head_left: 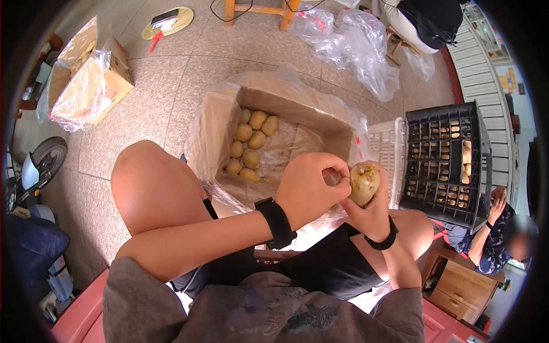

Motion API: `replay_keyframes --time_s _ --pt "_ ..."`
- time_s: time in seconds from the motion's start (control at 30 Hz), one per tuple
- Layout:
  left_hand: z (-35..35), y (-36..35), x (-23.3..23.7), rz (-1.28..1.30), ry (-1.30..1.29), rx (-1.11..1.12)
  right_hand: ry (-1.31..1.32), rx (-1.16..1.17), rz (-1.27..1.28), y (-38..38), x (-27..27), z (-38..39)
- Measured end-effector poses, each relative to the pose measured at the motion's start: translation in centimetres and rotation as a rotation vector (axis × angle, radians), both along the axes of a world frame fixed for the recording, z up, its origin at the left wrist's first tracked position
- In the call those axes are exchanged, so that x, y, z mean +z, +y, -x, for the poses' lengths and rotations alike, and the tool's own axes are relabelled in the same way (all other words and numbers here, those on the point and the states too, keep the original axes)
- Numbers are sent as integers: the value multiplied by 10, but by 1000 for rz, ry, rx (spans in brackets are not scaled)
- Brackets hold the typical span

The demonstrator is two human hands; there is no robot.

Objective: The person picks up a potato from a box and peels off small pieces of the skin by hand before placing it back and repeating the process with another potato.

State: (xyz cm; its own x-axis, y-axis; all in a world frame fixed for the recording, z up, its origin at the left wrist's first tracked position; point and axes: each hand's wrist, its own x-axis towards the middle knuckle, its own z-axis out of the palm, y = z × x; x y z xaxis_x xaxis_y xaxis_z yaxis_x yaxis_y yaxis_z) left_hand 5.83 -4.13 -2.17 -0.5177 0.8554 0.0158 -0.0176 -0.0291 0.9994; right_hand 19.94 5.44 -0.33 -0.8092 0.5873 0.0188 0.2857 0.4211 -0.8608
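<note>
My right hand (pixel 374 211) holds a pale yellow potato (pixel 364 184) with brownish marks at its top. Just left of it, my left hand (pixel 314 188) has thumb and forefinger pinched together beside the potato; whatever is between the fingertips is too small to make out. Both hands are over the right front part of a cardboard box (pixel 291 108) lined with clear plastic. Several yellow-brown potatoes (pixel 250 157) lie grouped on the left side inside the box.
Right of the box stand a white crate (pixel 384 148) and a black crate (pixel 440 166) with potatoes visible through its grid. Another person's hand (pixel 498 201) is near the black crate. A second box (pixel 94 80) is upper left; plastic bags (pixel 349 46) lie on the floor.
</note>
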Motion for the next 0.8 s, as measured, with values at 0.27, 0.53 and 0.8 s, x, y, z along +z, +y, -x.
replay_keyframes --time_s 0.27,0.53,0.8 --pt "4 0 6 -43 -183 -93 111 68 475 11 4 -5" --pt "13 -6 13 7 -196 -142 131 49 711 18 2 -13" --pt "13 -6 4 -5 -381 -105 159 75 737 20 7 -11"
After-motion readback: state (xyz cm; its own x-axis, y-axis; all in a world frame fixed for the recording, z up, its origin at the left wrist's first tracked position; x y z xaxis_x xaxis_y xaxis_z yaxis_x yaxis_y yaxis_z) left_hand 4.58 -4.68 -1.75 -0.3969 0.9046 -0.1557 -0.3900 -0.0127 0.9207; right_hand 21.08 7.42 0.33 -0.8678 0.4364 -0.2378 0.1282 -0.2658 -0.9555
